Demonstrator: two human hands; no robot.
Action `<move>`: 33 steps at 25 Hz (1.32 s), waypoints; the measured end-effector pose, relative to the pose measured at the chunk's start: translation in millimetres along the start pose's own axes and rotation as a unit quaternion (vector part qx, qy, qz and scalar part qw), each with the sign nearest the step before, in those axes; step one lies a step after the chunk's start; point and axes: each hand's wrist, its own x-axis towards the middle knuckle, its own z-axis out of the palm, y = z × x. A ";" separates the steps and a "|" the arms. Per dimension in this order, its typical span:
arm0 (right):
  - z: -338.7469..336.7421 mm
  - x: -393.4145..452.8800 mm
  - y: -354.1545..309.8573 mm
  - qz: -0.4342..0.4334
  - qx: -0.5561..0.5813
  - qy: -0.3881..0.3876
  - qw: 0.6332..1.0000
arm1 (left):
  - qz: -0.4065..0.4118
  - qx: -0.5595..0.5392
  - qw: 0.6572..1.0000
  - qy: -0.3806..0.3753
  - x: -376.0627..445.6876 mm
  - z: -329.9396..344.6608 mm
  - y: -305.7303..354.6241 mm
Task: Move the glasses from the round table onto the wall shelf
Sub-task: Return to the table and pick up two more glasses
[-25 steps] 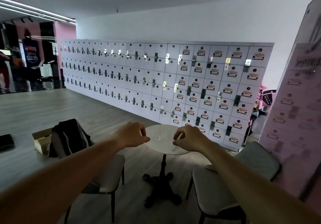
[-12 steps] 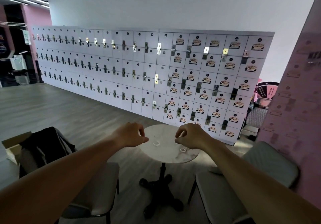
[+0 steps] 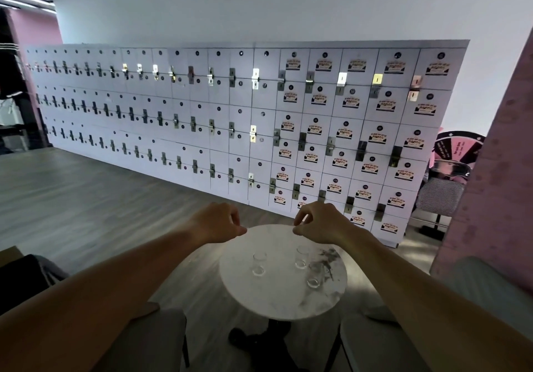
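Three glasses on the round worktop, both hands above

Left hand (image 3: 215, 221) and right hand (image 3: 320, 221) hovered with fingers curled narrow, holding nothing; the glasses (image 3: 258, 264) stood upright on the worktop (image 3: 277, 299) below them.

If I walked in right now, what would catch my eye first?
Probably the long wall of white lockers filling the background. Nearer, three clear glasses stand on a small round table, and a left hand and right hand hover above its far edge, holding nothing.
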 end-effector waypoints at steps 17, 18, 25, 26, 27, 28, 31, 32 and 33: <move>80.0 225.0 117.6 0.134 0.003 -0.033 0.990 | 0.049 0.035 0.990 -0.131 285.2 126.7 -71.2; 86.5 235.3 125.4 0.151 0.008 -0.035 0.988 | 0.056 0.037 0.987 -0.145 301.4 138.5 -75.8; 147.9 277.4 188.8 0.236 -0.004 -0.059 0.970 | 0.092 0.052 0.968 -0.229 364.7 230.0 -108.5; 156.8 281.1 201.1 0.249 -0.001 -0.069 0.966 | 0.089 0.055 0.965 -0.241 369.8 244.0 -112.5; 165.6 284.2 213.3 0.262 0.000 -0.079 0.962 | 0.086 0.056 0.962 -0.252 374.6 258.4 -116.4; 173.6 286.1 224.4 0.271 -0.001 -0.083 0.959 | 0.081 0.059 0.960 -0.262 377.7 270.9 -119.8; 199.9 285.7 256.8 0.294 -0.008 -0.098 0.951 | 0.062 0.071 0.952 -0.291 380.7 308.2 -129.9; 209.6 283.6 266.7 0.302 -0.014 -0.112 0.947 | 0.055 0.074 0.948 -0.303 378.8 320.4 -132.7; 218.7 281.6 276.6 0.309 -0.023 -0.123 0.943 | 0.049 0.077 0.945 -0.313 377.1 331.9 -135.0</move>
